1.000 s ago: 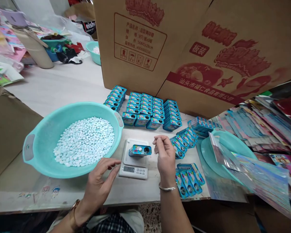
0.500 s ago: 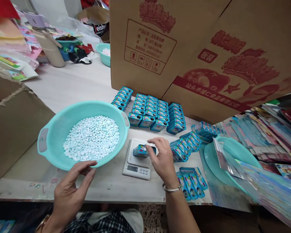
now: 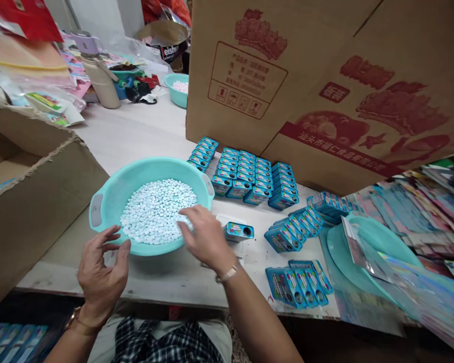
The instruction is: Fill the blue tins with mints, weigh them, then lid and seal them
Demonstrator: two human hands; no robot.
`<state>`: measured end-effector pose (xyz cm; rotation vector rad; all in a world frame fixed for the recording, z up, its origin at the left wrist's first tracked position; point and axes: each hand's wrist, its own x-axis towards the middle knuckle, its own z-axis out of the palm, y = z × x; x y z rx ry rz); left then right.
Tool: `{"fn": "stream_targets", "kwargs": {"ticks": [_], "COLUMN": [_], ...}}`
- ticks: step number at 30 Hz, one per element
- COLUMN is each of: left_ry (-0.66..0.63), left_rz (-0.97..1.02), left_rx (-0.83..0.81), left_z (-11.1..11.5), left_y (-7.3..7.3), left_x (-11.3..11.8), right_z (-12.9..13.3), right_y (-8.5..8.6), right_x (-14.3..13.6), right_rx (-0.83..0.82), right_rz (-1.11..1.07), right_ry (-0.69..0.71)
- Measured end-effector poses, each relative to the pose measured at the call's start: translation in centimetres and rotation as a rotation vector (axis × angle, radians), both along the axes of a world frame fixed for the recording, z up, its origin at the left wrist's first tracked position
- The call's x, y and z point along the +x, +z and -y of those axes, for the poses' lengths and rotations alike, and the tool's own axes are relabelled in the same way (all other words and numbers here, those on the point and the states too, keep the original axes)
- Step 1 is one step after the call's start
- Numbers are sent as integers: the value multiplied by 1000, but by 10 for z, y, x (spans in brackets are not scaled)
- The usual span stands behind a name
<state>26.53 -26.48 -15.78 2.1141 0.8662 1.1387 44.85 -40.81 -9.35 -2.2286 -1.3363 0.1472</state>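
Observation:
A turquoise basin (image 3: 109, 201) holds a heap of small pale-blue candies (image 3: 151, 212). My right hand (image 3: 206, 234) reaches over its right rim, thumb and forefinger apart at the edge of the candies, with nothing visible between them. Beside the basin's near left rim, my left hand (image 3: 104, 264) is held up, empty, with fingers curled and thumb apart. A small blue candy tin (image 3: 236, 232) with a dark round hole in its top stands on the white kitchen scale (image 3: 224, 219). My right hand and wrist hide most of the scale, including its display.
Rows of blue tins (image 3: 245, 176) stand before a large cardboard carton (image 3: 249, 106). More tins (image 3: 293, 232) lean at right, and others (image 3: 298, 285) lie by the table edge. Turquoise lids (image 3: 340, 247) lie under plastic bags at right. An open cardboard box (image 3: 41, 191) stands at left.
My right hand has left the tin on the scale and moved left over the basin's candies. My left hand has shifted left and slightly down. The whole view has swung left.

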Motion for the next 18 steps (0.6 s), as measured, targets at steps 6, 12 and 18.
{"fn": "stream_targets", "kwargs": {"ticks": [6,12,18], "left_ry": [-104,-127,-126], "left_rz": [-64,-47,-38], "left_rx": [269,316,306], "left_z": [-1,-7,-5], "left_y": [-23,-35,-38], "left_x": [0,-2,-2], "right_z": [-101,-113,-111], "right_y": [-54,-62,-47], "right_x": [3,-1,9], "right_rx": [-542,-527,-254], "right_rz": [-39,-373,-577], "right_ry": [349,368,115]}}
